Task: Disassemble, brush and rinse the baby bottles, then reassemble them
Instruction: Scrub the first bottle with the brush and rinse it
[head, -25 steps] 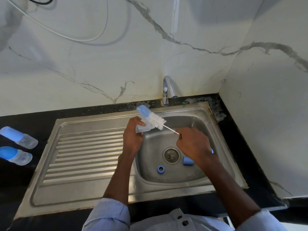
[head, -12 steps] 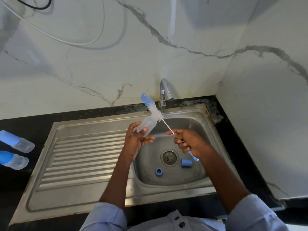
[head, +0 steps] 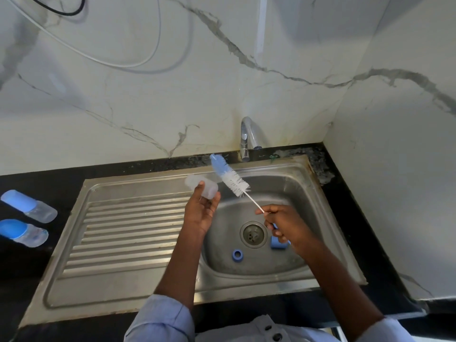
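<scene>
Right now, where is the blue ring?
In the head view, the blue ring lies in the sink basin, left of the drain.

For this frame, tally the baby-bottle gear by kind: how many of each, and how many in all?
Capped clear baby bottles with blue caps, lying on the black counter: 2
Open clear plastic bottle body, in the left hand: 1
Blue-and-white bottle brush, in the right hand: 1
Blue ring in the steel sink: 1
Blue cap in the sink: 1
Total: 6

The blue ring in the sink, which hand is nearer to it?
Right. The right hand hangs over the basin just right of the ring; the left hand is up at the basin's left edge.
</scene>
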A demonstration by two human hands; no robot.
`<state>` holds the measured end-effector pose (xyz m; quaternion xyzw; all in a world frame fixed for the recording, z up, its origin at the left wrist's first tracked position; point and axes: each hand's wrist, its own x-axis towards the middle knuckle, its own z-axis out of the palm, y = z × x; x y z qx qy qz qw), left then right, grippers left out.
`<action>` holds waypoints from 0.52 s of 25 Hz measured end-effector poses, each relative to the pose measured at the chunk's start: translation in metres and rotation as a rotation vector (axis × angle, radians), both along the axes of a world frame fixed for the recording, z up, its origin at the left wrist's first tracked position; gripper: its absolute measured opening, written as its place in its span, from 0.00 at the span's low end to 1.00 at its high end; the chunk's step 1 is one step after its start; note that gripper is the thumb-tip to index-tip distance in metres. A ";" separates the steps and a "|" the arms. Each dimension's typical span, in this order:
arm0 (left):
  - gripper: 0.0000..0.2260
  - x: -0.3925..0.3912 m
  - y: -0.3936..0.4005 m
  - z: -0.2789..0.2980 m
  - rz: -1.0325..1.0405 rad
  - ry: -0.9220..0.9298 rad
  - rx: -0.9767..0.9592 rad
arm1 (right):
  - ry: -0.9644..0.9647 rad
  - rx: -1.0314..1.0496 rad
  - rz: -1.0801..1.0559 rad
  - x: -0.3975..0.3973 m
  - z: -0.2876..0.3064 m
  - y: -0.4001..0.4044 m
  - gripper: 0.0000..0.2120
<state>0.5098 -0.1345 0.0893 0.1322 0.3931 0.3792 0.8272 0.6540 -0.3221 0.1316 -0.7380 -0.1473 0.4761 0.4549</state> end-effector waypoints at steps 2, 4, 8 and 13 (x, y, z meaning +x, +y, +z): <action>0.25 -0.004 0.007 0.003 0.088 -0.194 -0.135 | -0.288 0.067 -0.016 -0.006 -0.005 -0.003 0.14; 0.29 -0.003 0.008 0.006 0.064 -0.283 -0.168 | -0.577 0.143 0.039 -0.017 -0.008 -0.007 0.15; 0.28 0.006 0.000 0.010 -0.058 -0.201 -0.060 | -0.783 0.230 0.083 -0.030 -0.009 0.003 0.17; 0.28 0.009 0.000 0.005 -0.014 -0.145 -0.067 | -0.819 0.238 0.211 -0.031 -0.014 -0.009 0.18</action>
